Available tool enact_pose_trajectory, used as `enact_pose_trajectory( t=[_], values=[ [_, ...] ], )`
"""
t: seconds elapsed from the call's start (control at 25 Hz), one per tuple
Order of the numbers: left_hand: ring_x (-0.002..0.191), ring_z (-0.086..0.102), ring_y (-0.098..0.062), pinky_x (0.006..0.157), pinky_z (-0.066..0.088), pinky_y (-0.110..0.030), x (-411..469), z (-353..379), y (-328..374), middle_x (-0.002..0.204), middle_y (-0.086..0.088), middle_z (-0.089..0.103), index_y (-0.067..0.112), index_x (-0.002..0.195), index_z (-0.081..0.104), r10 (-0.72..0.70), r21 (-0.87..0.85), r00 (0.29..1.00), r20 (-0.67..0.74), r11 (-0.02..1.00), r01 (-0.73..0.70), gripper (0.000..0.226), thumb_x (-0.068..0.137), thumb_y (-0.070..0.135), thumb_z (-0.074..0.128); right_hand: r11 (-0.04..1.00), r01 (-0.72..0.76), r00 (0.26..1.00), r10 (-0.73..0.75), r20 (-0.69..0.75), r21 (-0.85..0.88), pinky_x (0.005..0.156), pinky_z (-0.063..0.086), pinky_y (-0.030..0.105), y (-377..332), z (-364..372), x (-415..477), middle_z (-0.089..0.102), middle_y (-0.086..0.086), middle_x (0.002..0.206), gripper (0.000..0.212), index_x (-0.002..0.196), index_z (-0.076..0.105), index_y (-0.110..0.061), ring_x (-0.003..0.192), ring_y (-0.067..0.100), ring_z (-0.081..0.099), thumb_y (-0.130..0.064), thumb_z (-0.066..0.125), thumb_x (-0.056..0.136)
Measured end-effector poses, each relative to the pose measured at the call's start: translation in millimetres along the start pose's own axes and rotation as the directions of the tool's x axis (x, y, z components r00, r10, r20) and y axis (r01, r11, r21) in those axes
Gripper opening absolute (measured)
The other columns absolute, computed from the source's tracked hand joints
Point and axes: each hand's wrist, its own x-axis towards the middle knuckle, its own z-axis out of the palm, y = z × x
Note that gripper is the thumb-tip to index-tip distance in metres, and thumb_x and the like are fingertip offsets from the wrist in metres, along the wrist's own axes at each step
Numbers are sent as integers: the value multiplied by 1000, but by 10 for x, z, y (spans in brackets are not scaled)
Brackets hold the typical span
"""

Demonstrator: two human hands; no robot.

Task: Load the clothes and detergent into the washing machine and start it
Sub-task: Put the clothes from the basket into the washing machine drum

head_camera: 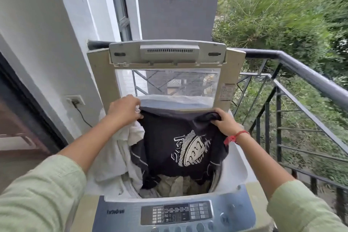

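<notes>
Dark T-shirt [175, 143] hangs half inside the washing machine [236, 165]. My left hand [125, 108] pinches one top corner, seemingly with the white cloth [120, 152] too; right hand [225, 123] fingers [216, 117] are curled round the other. Risk: the white cloth drapes over the tub edge, so letting go could drop it outside.

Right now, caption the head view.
A dark printed T-shirt, held by left hand and right hand, over the open washing machine.

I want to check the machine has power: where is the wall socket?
In the head view, the wall socket sits on the white wall at the left, beside the washing machine's raised lid, a black cable hanging from it.
</notes>
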Motion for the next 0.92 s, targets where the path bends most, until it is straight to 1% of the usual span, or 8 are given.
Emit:
enact_pose_trajectory(
  t=[0.12,0.2,0.28,0.36,0.4,0.44,0.64,0.92],
  values=[
    [93,60,-34,68,42,-36,-82,77,-8,112,-4,50,19,110,57,-24,-43,966,-257,999,13,32,85,36,64,982,190,907,-170,-386,14,113,27,34,-321,84,-88,42,10,145,67,139,43,-18,136,24,35,11,47,78],
    [96,60,-33,71,45,-37,-209,168,-59,118,-2,50,23,121,48,52,22,984,-168,999,-49,42,83,35,64,918,333,847,-392,-361,-215,116,19,34,-320,221,-266,31,9,152,77,142,40,-20,141,23,25,12,47,72],
    [102,59,-31,76,44,-36,-354,259,-178,124,-2,50,29,132,36,80,55,996,29,995,-82,62,79,35,67,838,447,892,-393,223,-312,115,23,32,-196,496,-472,32,5,152,74,142,40,-26,139,23,30,5,48,76],
    [104,57,-29,75,42,-34,-434,256,-340,121,-5,54,27,131,39,34,-9,998,54,999,-33,60,79,37,68,813,438,560,88,824,-384,94,49,28,-111,769,-660,45,6,143,58,142,40,-24,117,24,53,-7,47,87],
    [103,57,-30,75,42,-34,-462,214,-387,116,-7,57,25,126,46,12,-43,1000,5,999,-11,52,81,40,66,798,423,378,275,884,-429,72,55,25,-112,862,-722,51,9,134,52,141,42,-19,95,25,60,-11,46,90],
    [101,57,-30,73,43,-35,-477,181,-419,110,-9,60,22,118,52,-7,-71,998,-64,997,2,43,82,43,64,788,410,334,338,880,-459,61,54,24,-139,922,-731,53,10,127,48,140,42,-16,82,24,60,-14,46,92],
    [78,57,-28,60,36,-31,-614,-100,-288,79,-1,57,23,82,50,39,-191,941,-335,976,-108,27,89,49,54,930,283,771,-74,632,-236,104,36,25,-442,905,-421,56,6,133,40,133,50,-14,121,19,53,-17,52,94],
    [62,51,-3,59,39,-18,-779,-545,-4,65,5,56,22,80,56,194,-584,887,-419,690,-426,28,91,47,51,783,220,844,-452,290,582,94,48,22,-1293,821,-444,56,-12,124,60,128,46,-34,112,3,56,-11,73,79]
  ],
)
